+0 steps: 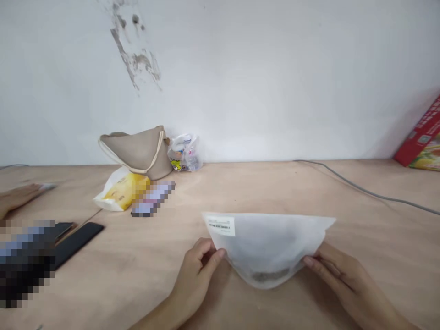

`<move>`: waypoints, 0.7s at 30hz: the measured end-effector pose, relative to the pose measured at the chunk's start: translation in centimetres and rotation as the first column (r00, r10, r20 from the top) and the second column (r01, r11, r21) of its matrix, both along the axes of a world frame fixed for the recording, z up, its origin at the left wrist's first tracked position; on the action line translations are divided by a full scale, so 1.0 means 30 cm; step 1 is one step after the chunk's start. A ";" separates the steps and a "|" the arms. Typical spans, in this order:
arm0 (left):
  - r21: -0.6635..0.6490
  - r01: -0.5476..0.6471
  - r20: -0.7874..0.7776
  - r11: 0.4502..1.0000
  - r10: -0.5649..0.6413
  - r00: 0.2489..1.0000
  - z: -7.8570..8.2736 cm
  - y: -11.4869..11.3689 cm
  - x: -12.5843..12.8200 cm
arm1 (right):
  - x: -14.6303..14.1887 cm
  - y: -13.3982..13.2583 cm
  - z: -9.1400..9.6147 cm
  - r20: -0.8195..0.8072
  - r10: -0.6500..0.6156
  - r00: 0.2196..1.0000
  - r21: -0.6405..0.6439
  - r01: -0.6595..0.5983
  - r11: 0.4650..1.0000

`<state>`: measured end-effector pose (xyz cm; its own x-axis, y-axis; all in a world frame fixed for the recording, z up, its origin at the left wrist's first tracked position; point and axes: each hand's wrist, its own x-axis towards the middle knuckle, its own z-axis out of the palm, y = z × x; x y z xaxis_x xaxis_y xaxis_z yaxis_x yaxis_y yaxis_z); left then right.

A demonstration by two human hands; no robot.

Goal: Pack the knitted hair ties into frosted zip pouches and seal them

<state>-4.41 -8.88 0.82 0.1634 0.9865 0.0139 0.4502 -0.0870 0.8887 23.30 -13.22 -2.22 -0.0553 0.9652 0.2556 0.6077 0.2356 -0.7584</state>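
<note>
White pouch (268,243) btwn fingers (217,257), long axis L-R, curved edge nearside

a pale wooden tabletop (137,261), faintly grained and crossed by a thin seam on the left, ran back to the wall. on it, toward the rear, stood a taupe bucket bag (137,151) with cream straps, and against its right side sat a clear plastic bag (187,153) of small items. in front lay a yellow-and-white tissue packet (125,190), with a smartphone (154,198) just beside it. a flat black slab (80,243) rested nearer left; a grey cable (360,187) and a red printed box (424,142) occupied the right.
</note>
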 end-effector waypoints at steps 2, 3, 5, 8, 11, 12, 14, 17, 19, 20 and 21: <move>-0.010 -0.025 0.066 1.000 0.025 0.997 0.004 0.001 0.003 | -0.002 -0.001 0.004 -0.039 -0.059 0.997 -0.025 0.058 0.998; -0.009 -0.034 0.103 0.999 0.034 0.994 0.009 0.003 0.005 | -0.003 0.001 0.007 -0.054 -0.071 0.996 -0.036 0.069 0.997; 0.011 -0.065 0.156 0.998 0.063 0.986 0.022 0.011 0.012 | -0.008 0.011 0.018 -0.092 -0.092 0.992 -0.051 0.087 0.995; 0.054 -0.118 0.198 0.992 0.105 0.974 0.046 0.033 0.028 | -0.012 0.042 0.038 -0.166 -0.124 0.978 -0.085 0.111 0.990; 0.076 -0.147 0.242 0.986 0.124 0.962 0.061 0.066 0.043 | -0.013 0.079 0.050 -0.268 -0.123 0.956 -0.117 0.094 0.989; 0.079 -0.152 0.256 0.985 0.128 0.958 0.063 0.078 0.048 | -0.013 0.092 0.052 -0.301 -0.124 0.946 -0.119 0.091 0.989; 0.078 -0.161 0.286 0.984 0.133 0.949 0.062 0.106 0.058 | -0.014 0.117 0.054 -0.345 -0.138 0.928 -0.115 0.104 0.988; 0.054 -0.179 0.348 0.982 0.150 0.925 0.053 0.157 0.073 | -0.015 0.164 0.052 -0.398 -0.176 0.901 -0.117 0.140 0.983; 0.008 -0.187 0.422 0.982 0.167 0.891 0.045 0.200 0.084 | -0.014 0.208 0.047 -0.454 -0.206 0.867 -0.137 0.161 0.977; -0.028 -0.186 0.463 0.982 0.178 0.868 0.041 0.223 0.090 | -0.014 0.235 0.043 -0.490 -0.222 0.843 -0.154 0.167 0.974; -0.071 -0.181 0.501 0.981 0.192 0.844 0.037 0.248 0.097 | -0.016 0.263 0.039 -0.529 -0.236 0.815 -0.174 0.168 0.970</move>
<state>-1.50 -1.44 1.94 -0.0480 0.9986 0.0242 -0.0533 -0.0268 0.9982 22.83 -5.32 -1.06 0.2586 0.9632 0.0732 0.1141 0.0448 -0.9925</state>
